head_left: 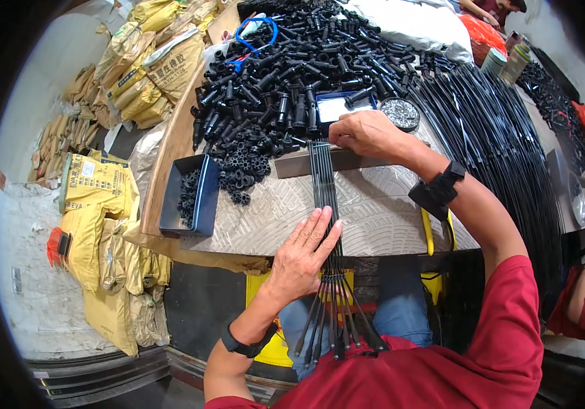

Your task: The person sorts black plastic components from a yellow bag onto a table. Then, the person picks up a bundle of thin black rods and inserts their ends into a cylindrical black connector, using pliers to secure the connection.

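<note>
On the patterned mat point(388, 218) in front of me, my left hand point(304, 255) lies open and flat, palm down, pressing a row of thin black rods point(324, 187) against the surface. My right hand point(367, 134) is curled over their far ends, fingers bent around something there; I cannot tell exactly what it pinches, since the knuckles hide it. Those far ends meet a dark metal bar point(306, 165) laid across the mat.

To do this well, I judge that I should keep the left palm spread evenly so no rod rolls over its neighbour, and keep the tips butted square against the bar while the right hand works at them.

The rods are slim, straight and glossy black, lying side by side and touching. Their near ends overhang the table edge above my lap and fan apart, each ending in a thicker black handle point(337, 341).

Beyond the bar sits a heap of black plastic fittings point(285, 75), a small round tin of metal bits point(400, 113), and a blue tray point(200, 198) of small black rings at the left. A large stack of long black rods point(497, 129) lies to the right.
</note>
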Demonstrator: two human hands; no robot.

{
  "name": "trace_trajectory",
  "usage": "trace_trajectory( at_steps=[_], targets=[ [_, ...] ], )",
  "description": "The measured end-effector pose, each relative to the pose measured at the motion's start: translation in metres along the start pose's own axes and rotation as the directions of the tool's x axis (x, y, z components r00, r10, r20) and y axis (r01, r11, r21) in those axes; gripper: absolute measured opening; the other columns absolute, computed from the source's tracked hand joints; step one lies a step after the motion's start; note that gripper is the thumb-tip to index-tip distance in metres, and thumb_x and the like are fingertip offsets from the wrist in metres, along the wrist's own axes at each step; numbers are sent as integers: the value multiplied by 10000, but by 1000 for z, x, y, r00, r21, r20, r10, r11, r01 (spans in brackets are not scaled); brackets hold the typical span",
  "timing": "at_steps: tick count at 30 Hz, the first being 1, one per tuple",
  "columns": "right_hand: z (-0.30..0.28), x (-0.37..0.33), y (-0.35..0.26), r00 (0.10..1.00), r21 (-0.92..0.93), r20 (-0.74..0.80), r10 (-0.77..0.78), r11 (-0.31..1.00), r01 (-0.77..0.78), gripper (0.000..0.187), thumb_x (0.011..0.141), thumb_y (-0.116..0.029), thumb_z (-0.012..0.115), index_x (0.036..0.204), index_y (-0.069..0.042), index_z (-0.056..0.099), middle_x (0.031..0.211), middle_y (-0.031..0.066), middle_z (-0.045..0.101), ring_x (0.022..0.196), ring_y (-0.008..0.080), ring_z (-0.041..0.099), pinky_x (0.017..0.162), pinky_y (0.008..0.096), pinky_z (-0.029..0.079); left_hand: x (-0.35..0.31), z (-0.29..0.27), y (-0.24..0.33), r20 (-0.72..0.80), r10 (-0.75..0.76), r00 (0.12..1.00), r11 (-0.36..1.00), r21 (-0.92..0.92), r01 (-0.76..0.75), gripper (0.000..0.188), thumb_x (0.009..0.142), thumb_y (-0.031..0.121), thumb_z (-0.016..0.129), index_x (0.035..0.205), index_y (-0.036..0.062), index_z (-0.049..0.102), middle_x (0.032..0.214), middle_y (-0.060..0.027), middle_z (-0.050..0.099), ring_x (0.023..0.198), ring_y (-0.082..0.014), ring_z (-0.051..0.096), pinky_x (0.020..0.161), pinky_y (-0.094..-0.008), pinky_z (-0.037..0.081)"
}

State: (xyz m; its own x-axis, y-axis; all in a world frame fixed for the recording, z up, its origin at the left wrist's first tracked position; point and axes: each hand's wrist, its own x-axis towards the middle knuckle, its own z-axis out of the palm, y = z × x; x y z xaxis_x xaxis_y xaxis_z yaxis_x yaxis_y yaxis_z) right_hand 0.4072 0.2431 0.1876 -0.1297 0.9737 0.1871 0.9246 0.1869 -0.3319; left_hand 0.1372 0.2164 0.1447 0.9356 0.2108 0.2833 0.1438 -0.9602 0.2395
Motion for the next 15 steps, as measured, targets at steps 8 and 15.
trace_trajectory(
  at_steps=[8,15],
  targets=[
    [0,-3,-3,999,1,-17,34,999,-34,110,770,-140,535,809,-89,624,715,113,623,703,300,603,611,399,448,3,-4,4,10,-10,1000,999,-47,10,748,604,215,671,1299,119,410,1384,-153,317,1270,-297,328,1013,-408,302],
    [2,-1,0,997,42,-58,-45,998,48,111,777,-151,538,814,-96,626,719,113,625,708,292,608,615,394,449,2,-2,2,3,6,1000,1000,14,-6,695,651,274,651,1295,146,424,1379,-144,331,1268,-292,332,1004,-410,307]
  ],
)
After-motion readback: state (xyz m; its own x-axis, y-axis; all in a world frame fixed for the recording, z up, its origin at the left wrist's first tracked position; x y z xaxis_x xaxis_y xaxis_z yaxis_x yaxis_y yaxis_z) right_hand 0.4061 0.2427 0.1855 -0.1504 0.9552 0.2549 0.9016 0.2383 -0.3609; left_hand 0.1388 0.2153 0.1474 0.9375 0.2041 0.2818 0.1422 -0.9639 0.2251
